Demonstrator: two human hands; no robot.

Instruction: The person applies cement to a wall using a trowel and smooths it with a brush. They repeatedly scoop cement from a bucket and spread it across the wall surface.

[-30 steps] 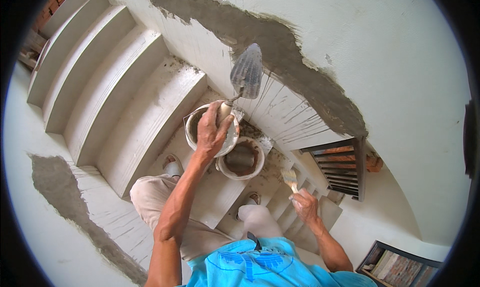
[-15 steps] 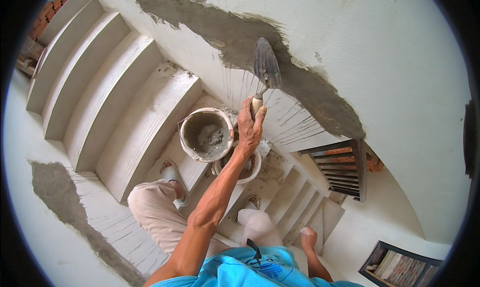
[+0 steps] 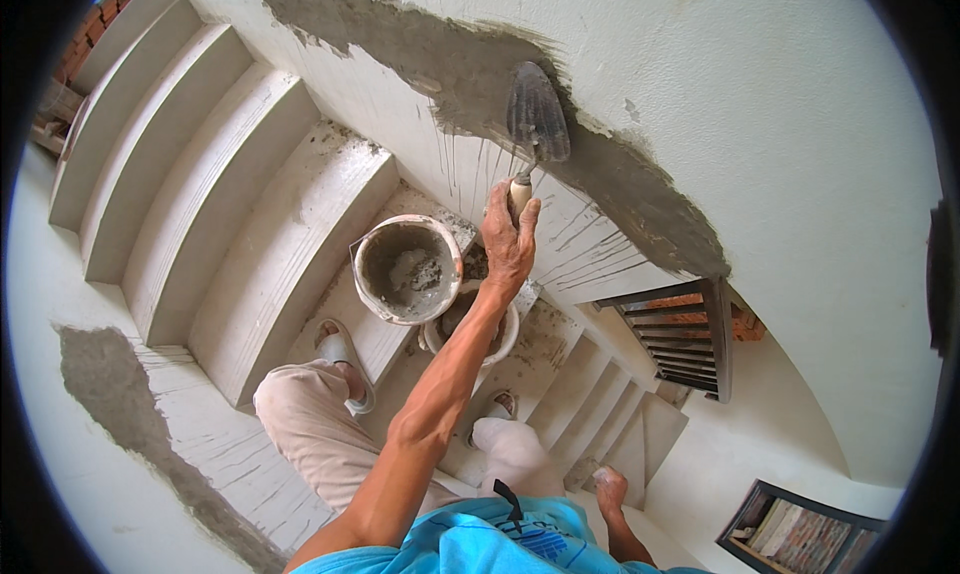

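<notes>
My left hand (image 3: 510, 239) reaches up and forward, its fingers wrapped round the pale wooden handle of a trowel (image 3: 537, 114). The grey pointed blade lies over a long band of mortar (image 3: 440, 64) smeared along the white wall; whether it presses flat cannot be told. Below and left of this hand stands a bucket (image 3: 408, 271) with grey mortar inside. A second bucket (image 3: 508, 336), partly hidden by my left forearm, sits just behind it. My right hand (image 3: 610, 489) hangs low by my right side with its fingers curled in; anything inside them is hidden.
Curved white steps (image 3: 240, 214) rise to the left, and narrower steps (image 3: 580, 404) drop away at right. My feet in sandals (image 3: 345, 364) are on separate steps. Another mortar band (image 3: 130, 404) marks the left wall. A dark slatted railing (image 3: 675, 339) and a framed opening (image 3: 800, 529) lie right.
The trowel has shifted slightly up and right along the mortar band, and its blade has turned to show more of its face. My right hand has moved a little left and down.
</notes>
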